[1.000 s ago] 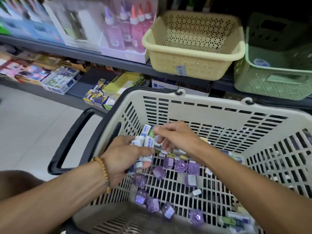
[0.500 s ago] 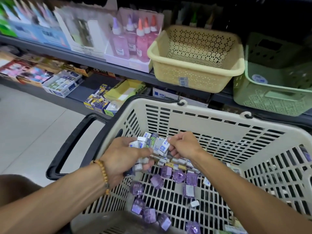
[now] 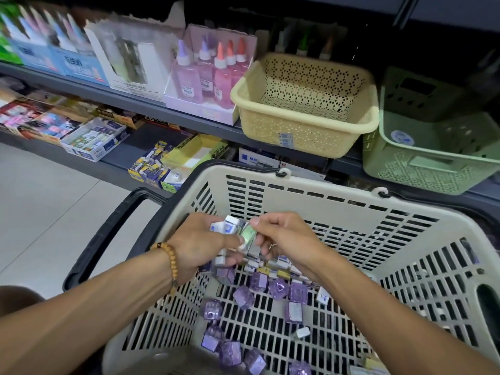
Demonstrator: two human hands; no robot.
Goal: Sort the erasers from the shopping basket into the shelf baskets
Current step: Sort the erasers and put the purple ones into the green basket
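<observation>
A beige slotted shopping basket holds several purple boxed erasers and small white ones. Inside it, my left hand, with a bead bracelet at the wrist, grips a bundle of white sleeved erasers. My right hand pinches a green-sleeved eraser right against that bundle. On the shelf above stand a yellow perforated basket and a green basket, both seen without erasers inside.
Pink glue bottles in a display box stand left of the yellow basket. Lower shelf boxes of stationery lie to the left. The shopping basket's black handle hangs over the tiled floor.
The camera has tilted up a little, showing more shelf. My right hand has drawn closer to my left and now pinches a green-sleeved eraser against the bundle.
</observation>
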